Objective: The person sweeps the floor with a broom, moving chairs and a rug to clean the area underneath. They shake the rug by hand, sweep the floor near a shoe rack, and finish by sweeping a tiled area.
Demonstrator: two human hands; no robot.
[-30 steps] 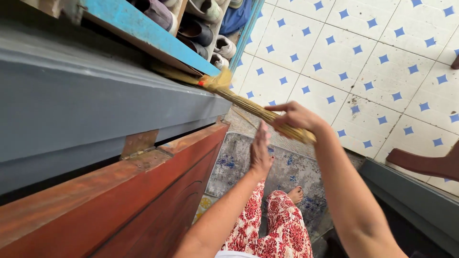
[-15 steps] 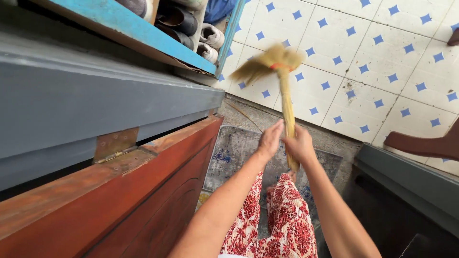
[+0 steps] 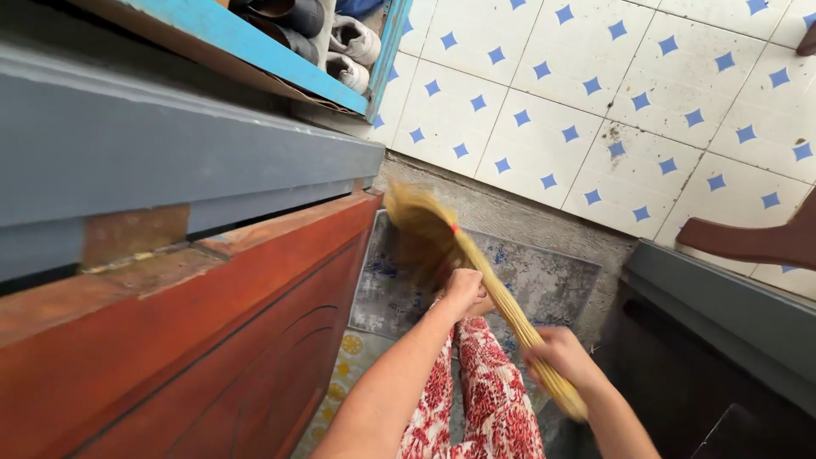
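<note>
both hands clamped on the straw broom point(image 3: 476, 280) | left hand point(image 3: 463, 289) choking up near the bristles for control, right hand point(image 3: 561, 357) low on the handle | bristles down on the grey mat point(image 3: 544, 285) ahead of my left hand

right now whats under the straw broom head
A grey, blue-flecked doormat lies under the blurred straw broom, on a rough concrete strip. The bristles and patterned red trousers hide part of the mat.

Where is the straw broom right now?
Head view, lower centre: the straw broom slants between both hands, its blurred bristles over the grey doormat beside the red-brown door.
</note>
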